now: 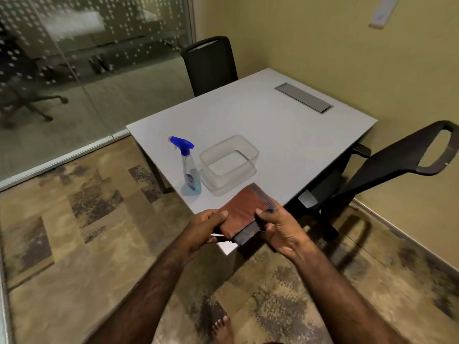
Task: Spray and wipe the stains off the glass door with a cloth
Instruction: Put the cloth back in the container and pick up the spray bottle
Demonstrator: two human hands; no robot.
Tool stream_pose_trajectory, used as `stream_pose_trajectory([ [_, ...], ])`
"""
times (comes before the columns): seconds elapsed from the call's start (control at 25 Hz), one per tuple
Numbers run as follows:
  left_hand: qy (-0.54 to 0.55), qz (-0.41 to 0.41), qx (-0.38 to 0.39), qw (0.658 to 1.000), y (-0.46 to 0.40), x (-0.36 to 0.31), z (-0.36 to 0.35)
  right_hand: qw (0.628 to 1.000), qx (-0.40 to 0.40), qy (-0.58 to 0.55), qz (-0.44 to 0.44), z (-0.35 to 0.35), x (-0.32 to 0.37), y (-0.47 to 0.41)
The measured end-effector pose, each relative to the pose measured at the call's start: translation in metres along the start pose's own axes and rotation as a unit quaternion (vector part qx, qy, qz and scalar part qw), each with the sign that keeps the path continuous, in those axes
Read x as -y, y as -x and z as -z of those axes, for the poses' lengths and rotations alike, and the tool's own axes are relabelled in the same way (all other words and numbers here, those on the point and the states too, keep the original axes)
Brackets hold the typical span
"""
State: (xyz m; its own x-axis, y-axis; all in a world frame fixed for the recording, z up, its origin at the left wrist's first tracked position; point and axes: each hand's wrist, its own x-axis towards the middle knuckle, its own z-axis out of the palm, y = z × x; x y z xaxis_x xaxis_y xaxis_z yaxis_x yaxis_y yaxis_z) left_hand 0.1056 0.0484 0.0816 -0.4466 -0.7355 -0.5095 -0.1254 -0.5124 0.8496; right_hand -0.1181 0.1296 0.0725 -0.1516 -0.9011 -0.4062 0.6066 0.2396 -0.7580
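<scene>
Head view: a frosted, dot-patterned glass door and wall panel [94, 70] fills the upper left, beyond a patterned brown carpet floor [74, 232]. A square, pale grey counter [285, 135] stands at centre, with a grey metal cable hatch [303, 98] set near its far right edge. One black office chair [211, 65] sits at the counter's far corner; a second black chair with an open loop back [397, 165] stands along the right edge. A clear, empty rectangular plastic tub [229, 165] rests near the near-left edge, with a clear spray bottle with blue trigger head [189, 167] upright just beside it on the left, close to the edge. At the counter's near corner, a folded reddish-brown cloth with a grey underside [244, 213] is held between both hands. The left hand [206, 227] pinches its left side, thumb on top; the right hand [280, 229] pinches its right side, fingers [263, 214] curled over the fold. A bare foot [223, 330] shows on the carpet below.
</scene>
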Motion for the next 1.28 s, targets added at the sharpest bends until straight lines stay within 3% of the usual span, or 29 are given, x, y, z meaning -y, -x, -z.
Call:
stream_pose_trajectory([
  [0.24, -0.054, -0.004, 0.025, 0.998, -0.066, -0.028, -0.018, 0.994, -0.097, 0.041, 0.01, 0.014, 0.038, -0.059],
  [0.48, -0.104, -0.024, 0.008, 0.994, -0.138, -0.064, -0.033, 0.991, -0.073, 0.113, -0.002, 0.023, 0.1, -0.143],
  [0.96, -0.082, -0.024, -0.199, 0.976, -0.297, -0.123, -0.052, 0.954, 0.014, 0.299, 0.018, 0.016, 0.18, -0.341],
  [1.12, -0.11, 0.011, -0.242, 0.964, -0.337, -0.125, -0.052, 0.913, 0.081, 0.398, 0.037, 0.011, 0.192, -0.391],
  [1.28, -0.143, 0.08, -0.284, 0.945, -0.363, -0.113, -0.052, 0.82, 0.117, 0.559, 0.028, 0.005, 0.185, -0.428],
])
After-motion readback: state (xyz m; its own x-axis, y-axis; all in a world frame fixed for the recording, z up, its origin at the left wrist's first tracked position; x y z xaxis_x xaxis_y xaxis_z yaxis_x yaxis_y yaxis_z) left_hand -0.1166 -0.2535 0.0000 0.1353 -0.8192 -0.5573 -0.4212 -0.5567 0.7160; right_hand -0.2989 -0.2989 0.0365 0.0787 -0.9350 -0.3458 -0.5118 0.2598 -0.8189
